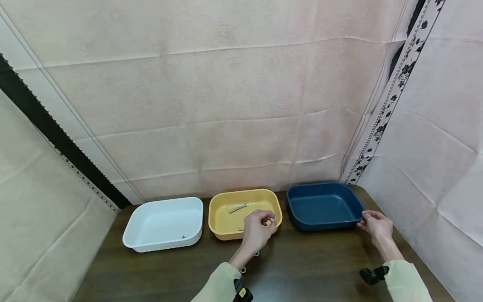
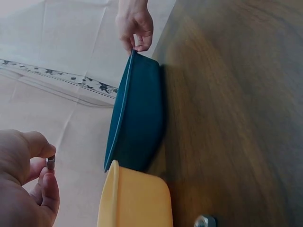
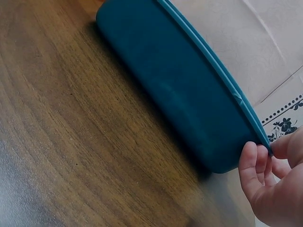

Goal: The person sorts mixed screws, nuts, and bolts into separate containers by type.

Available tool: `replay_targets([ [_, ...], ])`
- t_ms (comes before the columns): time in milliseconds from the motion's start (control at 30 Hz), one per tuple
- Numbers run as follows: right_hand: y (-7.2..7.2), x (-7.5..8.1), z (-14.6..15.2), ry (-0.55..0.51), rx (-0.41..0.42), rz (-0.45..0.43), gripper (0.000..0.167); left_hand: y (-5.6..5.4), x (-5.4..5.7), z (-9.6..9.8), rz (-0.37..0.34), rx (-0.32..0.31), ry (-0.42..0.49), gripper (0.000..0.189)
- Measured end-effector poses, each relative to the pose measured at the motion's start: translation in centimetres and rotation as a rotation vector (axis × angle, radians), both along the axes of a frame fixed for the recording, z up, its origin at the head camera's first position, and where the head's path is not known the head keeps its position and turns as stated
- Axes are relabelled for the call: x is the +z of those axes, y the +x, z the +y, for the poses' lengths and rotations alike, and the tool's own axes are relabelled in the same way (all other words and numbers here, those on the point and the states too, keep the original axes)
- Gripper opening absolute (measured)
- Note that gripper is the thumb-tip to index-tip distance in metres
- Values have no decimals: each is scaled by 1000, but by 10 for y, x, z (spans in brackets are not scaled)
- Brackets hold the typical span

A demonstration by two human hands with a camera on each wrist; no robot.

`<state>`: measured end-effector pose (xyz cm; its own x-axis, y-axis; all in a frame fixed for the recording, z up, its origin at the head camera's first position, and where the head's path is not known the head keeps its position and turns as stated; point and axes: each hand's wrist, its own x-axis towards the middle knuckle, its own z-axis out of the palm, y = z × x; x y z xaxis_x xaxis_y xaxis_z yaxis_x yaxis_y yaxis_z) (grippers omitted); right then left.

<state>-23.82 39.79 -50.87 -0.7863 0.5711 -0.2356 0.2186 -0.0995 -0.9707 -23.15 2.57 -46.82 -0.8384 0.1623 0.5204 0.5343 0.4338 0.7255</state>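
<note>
My left hand (image 1: 258,232) is above the right part of the yellow tray (image 1: 226,235), pinching a small metal nut (image 2: 50,162) between thumb and fingertips. Inside that tray lies a silver bolt (image 1: 237,208), and a second metal piece (image 1: 241,229) shows partly beside the hand. At the right, my right hand (image 1: 377,226) grips the near right corner of the blue tray (image 1: 324,226), thumb and fingers on its rim. The right wrist view shows the same hold on the blue rim (image 3: 222,71). No contents show in the blue tray.
A white tray (image 1: 162,245) stands at the left with a small dark metal piece (image 1: 183,237) inside. Two nuts lie on the brown table (image 1: 302,268), one nut (image 1: 243,270) beside the left wrist. Cloth walls (image 1: 234,147) rise behind and at both sides.
</note>
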Motion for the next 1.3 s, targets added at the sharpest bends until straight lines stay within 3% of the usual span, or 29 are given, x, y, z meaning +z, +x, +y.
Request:
replay_targets([
  [367, 0, -2, -3, 23, -31, 24, 22, -11, 2, 32, -12, -22, -66, 8],
  [900, -2, -2, -4, 64, -17, 12, 34, -28, -7, 62, -81, -82, -119, 7],
  [1300, 0, -2, -4, 53, -18, 14, 33, -42, -10, 90, -116, -46, -195, 7],
])
